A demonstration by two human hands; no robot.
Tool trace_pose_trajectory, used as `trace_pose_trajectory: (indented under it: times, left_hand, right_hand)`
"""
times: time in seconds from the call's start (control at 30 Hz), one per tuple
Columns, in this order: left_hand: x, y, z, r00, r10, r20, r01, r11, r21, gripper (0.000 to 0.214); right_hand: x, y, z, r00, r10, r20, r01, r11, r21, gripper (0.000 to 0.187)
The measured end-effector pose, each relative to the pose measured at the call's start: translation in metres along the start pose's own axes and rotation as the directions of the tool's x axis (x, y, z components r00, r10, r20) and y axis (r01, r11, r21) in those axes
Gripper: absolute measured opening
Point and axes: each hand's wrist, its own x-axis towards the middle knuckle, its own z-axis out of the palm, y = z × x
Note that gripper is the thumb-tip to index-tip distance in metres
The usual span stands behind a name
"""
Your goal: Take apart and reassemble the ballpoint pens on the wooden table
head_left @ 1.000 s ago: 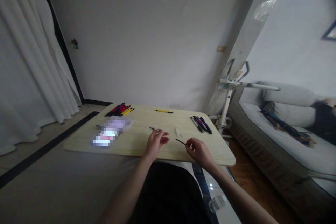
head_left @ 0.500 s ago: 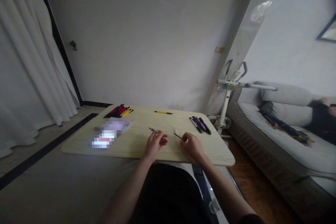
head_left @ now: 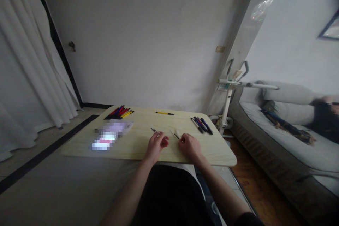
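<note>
My left hand [head_left: 156, 144] is closed around a slim pen part [head_left: 153, 130], whose dark tip points away to the upper left. To its right, my right hand [head_left: 190, 145] pinches a thin pen refill [head_left: 176, 135], dark near the fingers and pale at its far end. The two pieces are apart. A small whitish patch [head_left: 178, 132] shows on the table beside the refill; its kind is unclear. Farther back lies a yellow pen [head_left: 164, 113] with a black end. Several dark pens [head_left: 202, 125] rest together to the right of my right hand.
The pale wooden table [head_left: 127, 150] carries a pile of red, blue, black and yellow pens [head_left: 119, 112] at back left. Nearer is a blurred lit phone [head_left: 104, 141]. Exercise equipment [head_left: 226, 106] and a sofa [head_left: 288, 123] with a person stand to the right.
My right hand has shifted slightly left and turned, and more of the refill's pale end now shows. My left hand stays almost where it was.
</note>
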Motion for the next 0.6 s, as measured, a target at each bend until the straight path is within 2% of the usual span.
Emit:
trace_pose_trajectory:
  times: [0.37, 0.6]
  left_hand:
    - [-0.0017, 0.0016, 0.0013, 0.999, -0.028, 0.035, 0.025, 0.996, 0.089, 0.030]
    - [-0.0029, 0.0007, 0.0010, 0.998, -0.006, 0.068, -0.004, 0.989, 0.146, 0.029]
  right_hand:
    - [0.0003, -0.0019, -0.0021, 0.999, 0.020, 0.034, -0.019, 1.000, -0.020, 0.013]
    - [0.0001, -0.0005, 0.0005, 1.000, 0.007, 0.020, -0.007, 1.000, -0.020, 0.016]
